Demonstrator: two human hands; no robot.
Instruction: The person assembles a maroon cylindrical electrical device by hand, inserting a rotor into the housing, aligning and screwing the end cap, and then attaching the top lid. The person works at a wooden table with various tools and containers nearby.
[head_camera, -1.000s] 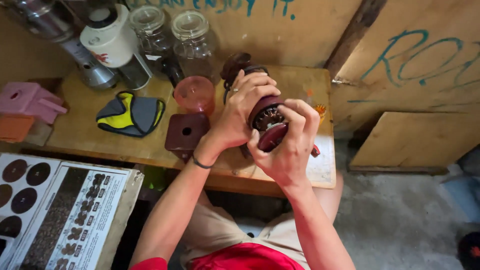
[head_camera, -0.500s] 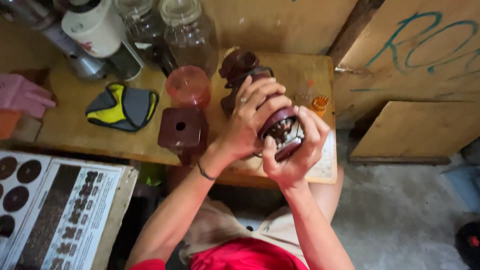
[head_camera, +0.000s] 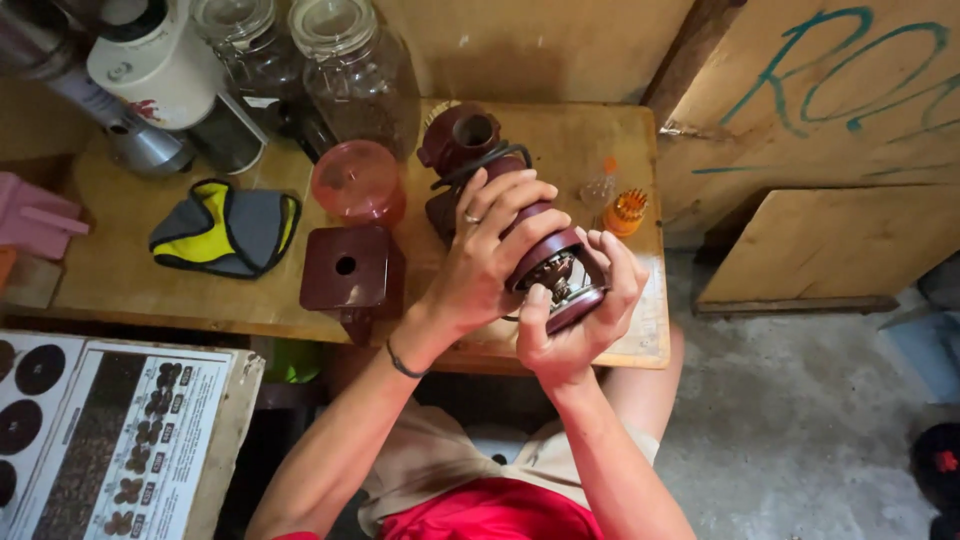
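Grinder (head_camera: 548, 262) tilted lower now, left hand (head_camera: 490, 250) over, right hand (head_camera: 575, 320) under.

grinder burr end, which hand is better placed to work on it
Likely the right hand: its thumb rests at the open end of the grinder, by the metal burr. The left hand wraps the body, so it seems occupied steadying it.

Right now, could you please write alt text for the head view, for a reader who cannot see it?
Both hands grip a dark red grinder part above a wooden table: left hand around its body, right hand at its metal end. A square red base, pink lid and glass jars sit nearby.
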